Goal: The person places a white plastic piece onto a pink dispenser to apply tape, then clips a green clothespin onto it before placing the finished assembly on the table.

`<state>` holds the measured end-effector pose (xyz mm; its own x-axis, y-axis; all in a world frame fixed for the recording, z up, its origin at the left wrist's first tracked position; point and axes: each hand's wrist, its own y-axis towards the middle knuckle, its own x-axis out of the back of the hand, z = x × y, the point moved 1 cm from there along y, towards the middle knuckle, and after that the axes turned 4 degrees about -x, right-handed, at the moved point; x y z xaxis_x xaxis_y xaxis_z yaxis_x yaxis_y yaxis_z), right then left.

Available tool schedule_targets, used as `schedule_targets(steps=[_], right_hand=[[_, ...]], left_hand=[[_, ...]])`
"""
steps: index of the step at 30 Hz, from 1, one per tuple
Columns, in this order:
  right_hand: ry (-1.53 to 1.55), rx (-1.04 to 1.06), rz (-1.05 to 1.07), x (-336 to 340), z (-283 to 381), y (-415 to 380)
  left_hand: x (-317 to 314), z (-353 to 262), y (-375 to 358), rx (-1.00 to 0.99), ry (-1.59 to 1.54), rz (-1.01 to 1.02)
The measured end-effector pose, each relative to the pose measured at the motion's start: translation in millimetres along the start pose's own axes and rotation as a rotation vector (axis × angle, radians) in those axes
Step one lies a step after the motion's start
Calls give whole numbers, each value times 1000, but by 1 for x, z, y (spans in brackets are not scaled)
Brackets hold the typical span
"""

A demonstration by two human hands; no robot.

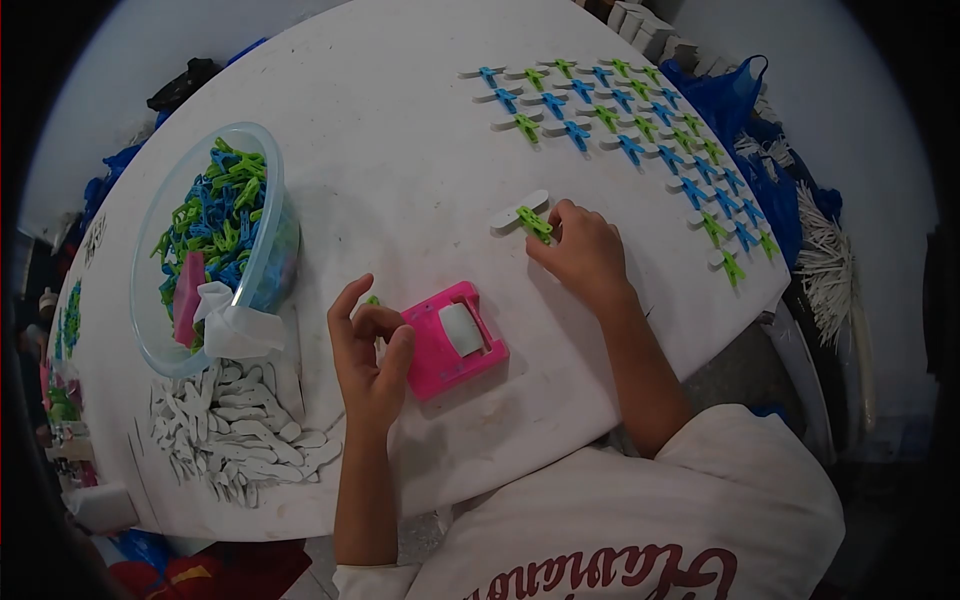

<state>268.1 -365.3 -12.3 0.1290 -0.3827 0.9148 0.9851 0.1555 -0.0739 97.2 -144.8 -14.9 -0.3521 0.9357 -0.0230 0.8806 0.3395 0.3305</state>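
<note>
Right hand: our right hand [585, 248] has its thumb and forefinger together on the 4 o'clock end of 1 green clip [535, 224].
Clip: it lies at 10 o'clock from those knuckles, long axis 10 to 4; the right hand is nearer.
Pale strip: 1 pale strip [506, 220] crosses the clip, running 8 to 2.
Left hand: our left hand [371, 362] has fingers curled, thumb apart; 1 green bit [372, 300] shows at 12, contact we cannot tell.
Pink dispenser: the pink dispenser [428, 352] sits beside the left hand, at 3.
Tub: the clip-filled tub [273, 180] stands at 10 from the left hand.
</note>
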Motion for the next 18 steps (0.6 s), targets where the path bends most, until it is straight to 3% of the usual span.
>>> schedule_targets(steps=[8,18], right_hand=[[-7,-1,-44,-5,-8,8],[79,-191,-237,-16,-21,36]], left_hand=[[0,-3,-2,-33,-2,-66],[2,-6,-4,-111,10,-110]])
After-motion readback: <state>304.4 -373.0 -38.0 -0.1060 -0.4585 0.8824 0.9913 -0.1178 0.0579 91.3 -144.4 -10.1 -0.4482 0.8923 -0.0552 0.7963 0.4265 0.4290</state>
